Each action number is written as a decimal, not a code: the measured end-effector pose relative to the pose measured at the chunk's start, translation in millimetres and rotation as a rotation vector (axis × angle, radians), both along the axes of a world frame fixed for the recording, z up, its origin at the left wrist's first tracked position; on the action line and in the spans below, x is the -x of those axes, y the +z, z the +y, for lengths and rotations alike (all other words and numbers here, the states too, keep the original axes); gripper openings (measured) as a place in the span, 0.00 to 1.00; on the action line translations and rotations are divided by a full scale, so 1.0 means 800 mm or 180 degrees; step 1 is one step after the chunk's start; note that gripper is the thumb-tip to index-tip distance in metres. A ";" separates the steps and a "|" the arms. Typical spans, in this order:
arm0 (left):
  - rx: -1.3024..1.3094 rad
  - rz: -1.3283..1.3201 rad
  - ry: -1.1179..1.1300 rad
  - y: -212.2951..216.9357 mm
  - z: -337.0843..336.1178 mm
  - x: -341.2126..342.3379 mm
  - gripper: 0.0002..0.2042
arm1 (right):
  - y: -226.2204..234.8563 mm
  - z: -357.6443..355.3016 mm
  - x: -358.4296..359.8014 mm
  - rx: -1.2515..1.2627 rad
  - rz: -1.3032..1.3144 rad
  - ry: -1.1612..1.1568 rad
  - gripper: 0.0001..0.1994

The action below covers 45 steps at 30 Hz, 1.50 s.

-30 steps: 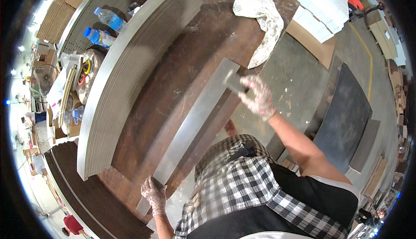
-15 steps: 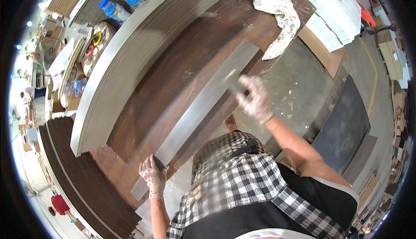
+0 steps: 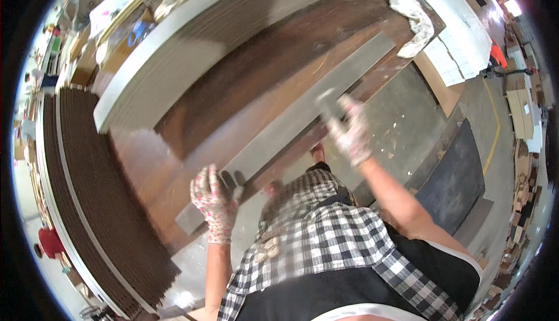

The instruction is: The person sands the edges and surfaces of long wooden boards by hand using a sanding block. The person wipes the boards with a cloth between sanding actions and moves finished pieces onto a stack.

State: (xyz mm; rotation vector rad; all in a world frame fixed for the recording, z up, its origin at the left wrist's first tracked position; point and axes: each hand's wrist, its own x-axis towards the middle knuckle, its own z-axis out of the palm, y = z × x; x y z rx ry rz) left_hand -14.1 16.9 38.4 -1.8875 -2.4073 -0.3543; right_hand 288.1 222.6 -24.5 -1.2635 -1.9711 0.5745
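Observation:
A long, flat grey metal strip (image 3: 285,126) lies slantwise across the brown tabletop (image 3: 201,108). Near its lower left end is my left hand (image 3: 214,204), in a white patterned glove, over the edge with fingers apart; dark finger-shaped patches show on the metal beside it. My right hand (image 3: 353,133), gloved alike, is closed on a small dark grey block (image 3: 331,105) at the strip's right-hand edge, past its middle. Motion blurs the block, so its exact kind and whether it touches the metal are unclear.
A tall curved-looking stack of grey strips (image 3: 174,68) stands along the table's far side. Dark brown ridged pieces (image 3: 108,193) are stacked at left. A crumpled white cloth (image 3: 414,24) lies at the far right corner, near white sheets (image 3: 457,36). A dark panel (image 3: 451,181) is at right.
The view has shifted, so the table and stacks appear displaced. My left hand's fingers have lifted and spread from the strip's edge. My right hand still holds the block over the strip.

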 end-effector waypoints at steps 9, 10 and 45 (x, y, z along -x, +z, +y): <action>-0.0972 -0.0672 0.1597 -0.031 -0.087 0.028 0.24 | -0.008 -0.054 0.025 0.0360 0.0400 0.0221 0.30; -0.0975 -0.0735 0.1590 -0.027 -0.087 0.026 0.23 | -0.004 -0.069 0.039 0.0195 0.0326 0.0395 0.29; -0.1648 -0.1104 0.0965 -0.012 -0.065 -0.046 0.20 | -0.001 -0.065 0.045 -0.0566 -0.0182 0.1531 0.23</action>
